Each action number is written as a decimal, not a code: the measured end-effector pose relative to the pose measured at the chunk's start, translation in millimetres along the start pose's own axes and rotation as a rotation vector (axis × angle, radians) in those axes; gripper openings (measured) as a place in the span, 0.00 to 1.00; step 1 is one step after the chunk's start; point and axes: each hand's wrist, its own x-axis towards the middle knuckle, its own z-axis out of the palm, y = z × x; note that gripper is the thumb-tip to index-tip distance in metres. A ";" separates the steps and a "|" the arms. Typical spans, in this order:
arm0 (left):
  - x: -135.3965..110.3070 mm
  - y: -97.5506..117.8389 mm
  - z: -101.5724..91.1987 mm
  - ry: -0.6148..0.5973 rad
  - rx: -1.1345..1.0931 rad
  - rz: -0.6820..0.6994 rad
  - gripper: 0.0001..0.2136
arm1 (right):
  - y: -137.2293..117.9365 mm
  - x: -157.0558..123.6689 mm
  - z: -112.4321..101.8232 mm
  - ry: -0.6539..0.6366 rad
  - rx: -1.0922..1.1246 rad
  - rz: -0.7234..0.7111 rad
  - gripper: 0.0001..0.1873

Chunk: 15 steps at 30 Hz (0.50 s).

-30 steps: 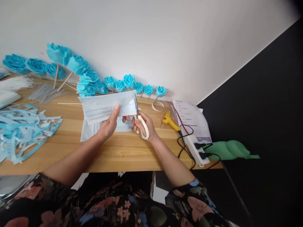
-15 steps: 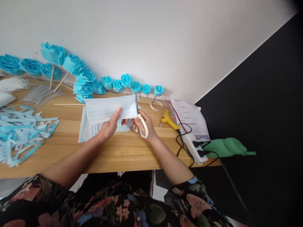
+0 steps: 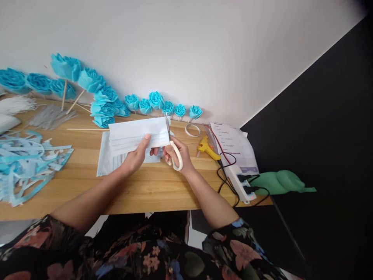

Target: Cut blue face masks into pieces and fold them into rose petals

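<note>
My left hand (image 3: 135,155) pinches a pale blue pleated face mask (image 3: 132,134) and holds it up above the wooden table (image 3: 140,186). My right hand (image 3: 176,153) grips white-handled scissors (image 3: 172,149); their blades point up along the mask's right end. More flat masks (image 3: 106,161) lie on the table under my hands.
Blue fabric roses (image 3: 157,102) on sticks line the wall. Cut blue strips (image 3: 26,159) pile at the left. A yellow glue gun (image 3: 207,148), a tape ring (image 3: 192,130), papers (image 3: 233,142) and a white power strip (image 3: 243,182) with cables lie at the right; something green (image 3: 279,181) hangs past the table's edge.
The mask has shifted a little to the right in my left hand, and the scissors' blades have stayed at its right end. The view moved slightly.
</note>
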 end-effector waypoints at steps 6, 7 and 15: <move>-1.3 1.4 -0.8 -0.021 -0.043 0.005 0.30 | -0.4 -0.5 1.6 0.001 0.020 -0.020 0.26; -1.7 2.0 -0.8 -0.022 -0.041 0.005 0.30 | -0.2 -0.5 1.7 0.003 0.021 -0.022 0.26; -2.5 5.0 0.0 0.002 -0.015 0.014 0.30 | -0.6 -1.3 1.7 0.017 0.015 -0.009 0.24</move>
